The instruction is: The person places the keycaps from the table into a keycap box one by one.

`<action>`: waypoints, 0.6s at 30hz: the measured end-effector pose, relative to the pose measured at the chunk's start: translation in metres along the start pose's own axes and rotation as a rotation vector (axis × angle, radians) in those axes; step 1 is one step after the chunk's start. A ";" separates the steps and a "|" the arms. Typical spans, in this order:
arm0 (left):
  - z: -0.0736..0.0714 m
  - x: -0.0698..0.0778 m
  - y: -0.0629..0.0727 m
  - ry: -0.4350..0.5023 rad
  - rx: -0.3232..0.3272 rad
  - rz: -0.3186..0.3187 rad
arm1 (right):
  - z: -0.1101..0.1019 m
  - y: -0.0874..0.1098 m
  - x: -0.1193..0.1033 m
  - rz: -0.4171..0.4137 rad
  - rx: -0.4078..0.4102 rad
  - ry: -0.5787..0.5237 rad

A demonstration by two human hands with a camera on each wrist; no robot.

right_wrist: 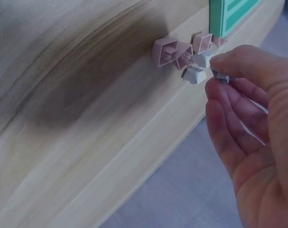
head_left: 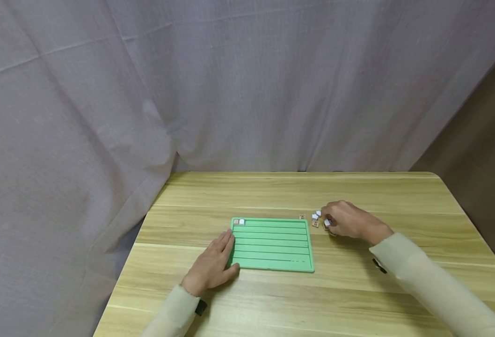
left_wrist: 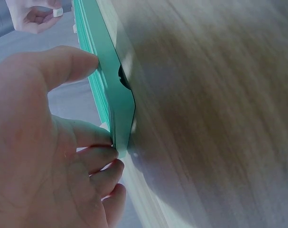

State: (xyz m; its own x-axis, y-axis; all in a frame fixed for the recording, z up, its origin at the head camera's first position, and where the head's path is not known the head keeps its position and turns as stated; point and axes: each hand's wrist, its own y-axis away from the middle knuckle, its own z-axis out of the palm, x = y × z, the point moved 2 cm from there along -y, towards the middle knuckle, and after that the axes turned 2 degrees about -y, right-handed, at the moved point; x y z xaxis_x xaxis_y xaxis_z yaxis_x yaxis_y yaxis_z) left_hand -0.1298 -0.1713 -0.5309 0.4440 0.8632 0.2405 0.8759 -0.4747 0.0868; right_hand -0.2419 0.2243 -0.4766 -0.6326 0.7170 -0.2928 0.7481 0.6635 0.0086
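A green ridged tray (head_left: 272, 269) lies flat on the table. Along its left edge rests my left hand (head_left: 212, 264), thumb at the near corner and fingers extended; the left wrist view has the thumb and fingertips touching the tray's side (left_wrist: 116, 102). To the right of the tray, my right hand (head_left: 348, 222) pinches a white keycap (right_wrist: 223, 76) between thumb and fingers. Around it lie several loose keycaps, among them a pink one (right_wrist: 165, 52) with its hollow underside showing and a white one (right_wrist: 194, 75). A pink keycap (head_left: 236, 222) and a white keycap (head_left: 242, 222) sit in the tray's top left corner.
The wooden table (head_left: 272, 304) extends around the tray on every side. Behind it hangs a grey curtain (head_left: 247, 93), which also runs down the left side. A darker brown cloth (head_left: 479, 164) hangs on the right.
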 end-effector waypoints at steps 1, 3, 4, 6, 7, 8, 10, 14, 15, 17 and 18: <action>0.000 0.000 0.000 0.002 0.002 0.001 | 0.000 -0.001 0.000 0.003 -0.001 -0.002; 0.000 0.000 0.000 0.005 0.001 0.002 | 0.000 -0.002 -0.002 -0.015 0.006 -0.008; -0.001 0.000 0.000 0.005 0.002 0.002 | 0.000 -0.002 -0.003 -0.022 0.009 -0.012; -0.001 0.000 0.000 0.005 0.007 0.004 | 0.000 -0.004 -0.004 -0.032 0.013 -0.020; -0.001 0.000 0.000 0.004 0.009 0.005 | 0.001 -0.005 -0.005 -0.038 0.013 -0.025; -0.001 0.000 0.000 0.001 0.007 0.005 | 0.001 -0.006 -0.006 -0.046 0.013 -0.030; -0.001 0.000 0.000 -0.006 0.010 0.008 | 0.001 -0.009 -0.007 -0.051 0.014 -0.042; -0.001 0.000 0.000 -0.011 0.011 0.014 | 0.003 -0.012 -0.011 -0.068 0.015 -0.039; -0.001 0.000 0.000 -0.011 0.010 0.014 | 0.003 -0.013 -0.012 -0.066 0.017 -0.036; -0.001 0.000 0.000 -0.009 0.007 0.015 | 0.005 -0.014 -0.014 -0.062 0.014 -0.031; -0.001 0.000 0.000 -0.007 0.008 0.014 | 0.006 -0.015 -0.015 -0.061 0.013 -0.032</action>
State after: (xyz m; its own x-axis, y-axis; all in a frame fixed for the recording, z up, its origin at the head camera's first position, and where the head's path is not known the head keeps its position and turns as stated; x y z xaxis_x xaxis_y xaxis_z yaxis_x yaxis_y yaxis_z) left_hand -0.1300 -0.1714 -0.5297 0.4579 0.8574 0.2351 0.8709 -0.4857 0.0752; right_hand -0.2426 0.2023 -0.4780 -0.6705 0.6682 -0.3226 0.7112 0.7027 -0.0226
